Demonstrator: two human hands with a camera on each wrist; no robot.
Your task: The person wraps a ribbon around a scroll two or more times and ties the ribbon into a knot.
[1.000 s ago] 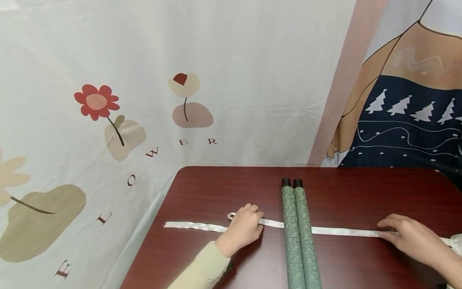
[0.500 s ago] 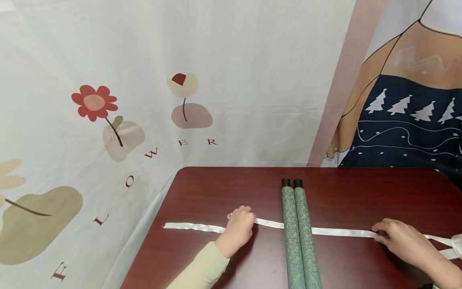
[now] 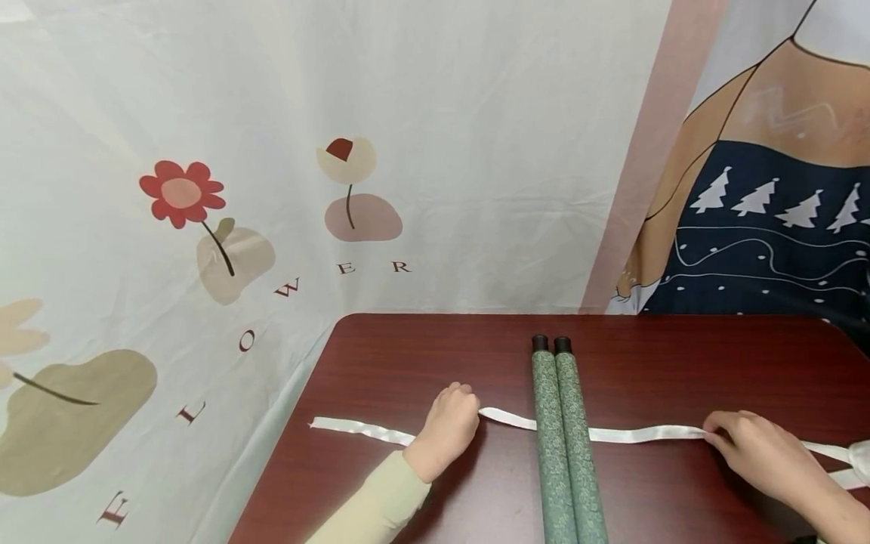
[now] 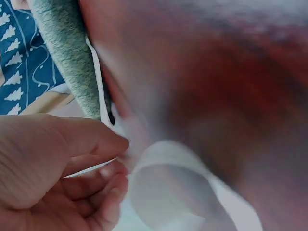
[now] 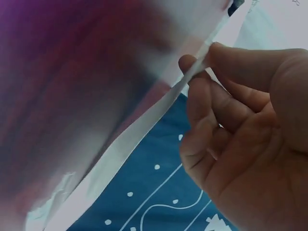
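Where the white ribbon (image 3: 635, 436) is held: at two places above the bench (image 3: 442, 344), by the left hand (image 3: 445, 425) and the right hand (image 3: 764, 457), with the stretch between them passed beneath the green rolls.
Left hand: nearly closed; the ribbon is pinched at the fingertips, with the other fingers curled in. A pale loop (blurred in the left wrist view) is seen just beside them.
Right hand: nearly closed; the ribbon is pinched between thumb and forefinger, narrowed at that point, and the remaining fingers are bent.
Green rolls (image 3: 553, 446): set side by side between the hands, apart from both; their far ends are capped in black, their near ends cut off by the view.
Loose end (image 3: 353, 426): stretched out to the left of the left hand, slightly wavy.
White strands (image 3: 825, 451): seen past the right hand, led to a white rounded object (image 3: 861, 459) partly cut off.
Curtain (image 3: 476, 113): hung beyond the hands, printed with flowers and letters.
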